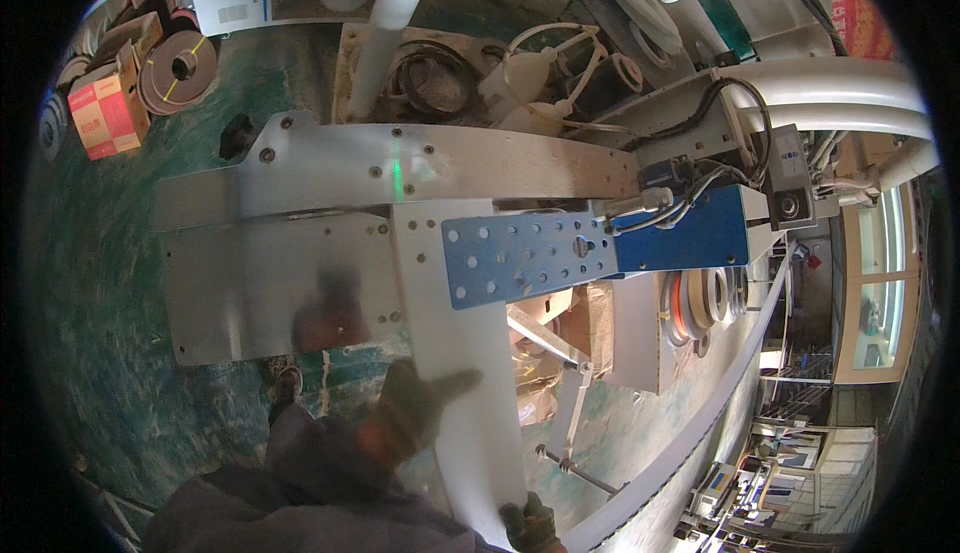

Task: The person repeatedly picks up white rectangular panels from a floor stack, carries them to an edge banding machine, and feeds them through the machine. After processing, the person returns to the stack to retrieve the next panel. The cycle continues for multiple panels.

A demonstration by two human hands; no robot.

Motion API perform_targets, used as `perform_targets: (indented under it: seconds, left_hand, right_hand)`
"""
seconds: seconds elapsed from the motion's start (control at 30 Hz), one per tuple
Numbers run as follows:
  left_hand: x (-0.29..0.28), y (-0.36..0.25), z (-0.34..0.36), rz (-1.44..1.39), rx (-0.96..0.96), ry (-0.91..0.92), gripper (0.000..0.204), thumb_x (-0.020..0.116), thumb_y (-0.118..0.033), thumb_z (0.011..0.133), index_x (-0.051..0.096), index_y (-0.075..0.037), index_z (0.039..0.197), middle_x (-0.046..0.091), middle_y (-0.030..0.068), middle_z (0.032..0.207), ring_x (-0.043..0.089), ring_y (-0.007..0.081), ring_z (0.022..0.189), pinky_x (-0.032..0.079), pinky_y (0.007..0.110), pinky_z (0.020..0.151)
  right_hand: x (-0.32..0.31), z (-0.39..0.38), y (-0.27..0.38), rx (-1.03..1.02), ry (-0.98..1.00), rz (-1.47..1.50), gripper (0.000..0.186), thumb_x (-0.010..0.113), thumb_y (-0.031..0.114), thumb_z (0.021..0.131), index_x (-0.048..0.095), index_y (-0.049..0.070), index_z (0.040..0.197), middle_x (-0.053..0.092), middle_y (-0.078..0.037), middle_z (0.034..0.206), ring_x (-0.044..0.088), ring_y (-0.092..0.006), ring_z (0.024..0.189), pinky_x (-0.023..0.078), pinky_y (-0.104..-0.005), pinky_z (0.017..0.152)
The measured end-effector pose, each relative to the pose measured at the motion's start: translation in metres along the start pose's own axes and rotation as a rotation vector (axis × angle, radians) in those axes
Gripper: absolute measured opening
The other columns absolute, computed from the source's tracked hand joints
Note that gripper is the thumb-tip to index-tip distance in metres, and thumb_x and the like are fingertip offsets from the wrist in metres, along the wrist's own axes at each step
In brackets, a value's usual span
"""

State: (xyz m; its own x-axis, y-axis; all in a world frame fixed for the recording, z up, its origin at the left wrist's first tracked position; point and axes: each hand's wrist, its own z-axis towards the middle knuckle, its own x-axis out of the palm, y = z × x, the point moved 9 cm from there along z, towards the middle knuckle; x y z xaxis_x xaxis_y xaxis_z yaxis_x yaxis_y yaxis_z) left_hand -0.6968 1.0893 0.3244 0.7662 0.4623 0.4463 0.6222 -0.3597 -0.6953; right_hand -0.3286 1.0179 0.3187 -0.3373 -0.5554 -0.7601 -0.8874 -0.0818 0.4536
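A long white board point(465, 433) runs from near my body up to a machine with metal guide plates. My left hand point(405, 418), in a dull glove, grips the board's left edge with its thumb stretched across the top face; its other fingers are hidden. Close to the board's near end, my right hand point(530, 525), gloved too, holds the right edge and shows only in part. The board's far part lies beside a blue perforated plate point(530, 256) and a bare metal plate point(280, 288). A green light line falls on the metal rail point(440, 165) beyond.
A blue machine housing point(690, 231) with cables stands to the right of the plates. Rolls of banding point(690, 303) and cardboard point(592, 328) sit below it. A metal linkage point(570, 403) is right of the board. Another roll point(178, 73) and a carton point(105, 113) are far left.
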Motion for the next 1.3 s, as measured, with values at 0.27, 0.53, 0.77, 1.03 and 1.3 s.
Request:
perform_targets:
  seconds: [0.27,0.53,0.77,1.03,1.3]
  left_hand:
    - [0.007,0.012,0.012,0.070,-0.032,0.024,0.031,0.079,-0.019,0.090,0.072,0.000,0.114,0.077,0.0126,0.102,0.073,0.0228,0.091,0.059,0.036,0.080]
    - [0.001,0.057,0.037,0.235,0.084,-0.043,0.030,0.076,-0.020,0.091,0.071,-0.001,0.113,0.076,0.0117,0.101,0.073,0.0233,0.092,0.059,0.037,0.081]
    - [0.033,0.003,0.027,0.160,0.110,0.052,0.029,0.075,-0.021,0.090,0.071,-0.002,0.112,0.076,0.0113,0.099,0.073,0.0233,0.092,0.059,0.037,0.081]
    - [0.047,-0.004,0.032,0.248,0.172,0.038,0.033,0.078,-0.022,0.087,0.072,-0.001,0.111,0.076,0.0141,0.101,0.074,0.0241,0.090,0.060,0.037,0.079]
    - [0.056,0.008,0.045,0.185,0.291,0.033,0.030,0.076,-0.019,0.088,0.071,0.000,0.110,0.076,0.0133,0.096,0.074,0.0226,0.089,0.060,0.036,0.079]
  right_hand:
    - [-0.011,0.007,0.008,-0.016,0.029,-0.019,0.039,0.065,0.040,0.099,0.061,0.002,0.110,0.073,-0.018,0.079,0.072,-0.0409,0.071,0.054,-0.0476,0.059]
    - [-0.017,0.014,-0.002,-0.012,0.040,0.062,0.041,0.064,0.045,0.099,0.062,0.005,0.110,0.072,-0.020,0.079,0.071,-0.0434,0.073,0.055,-0.0492,0.061]
    - [-0.024,0.020,-0.012,0.015,0.054,0.030,0.045,0.065,0.048,0.098,0.062,0.005,0.110,0.071,-0.021,0.078,0.070,-0.0443,0.072,0.054,-0.0494,0.060]
    - [-0.039,0.029,-0.013,-0.100,-0.046,-0.026,0.040,0.065,0.045,0.099,0.063,0.006,0.108,0.072,-0.021,0.078,0.070,-0.0438,0.070,0.053,-0.0503,0.058]
    - [-0.048,0.039,-0.018,-0.091,-0.024,-0.015,0.036,0.066,0.042,0.098,0.062,0.007,0.103,0.070,-0.020,0.072,0.069,-0.0430,0.066,0.052,-0.0492,0.054]
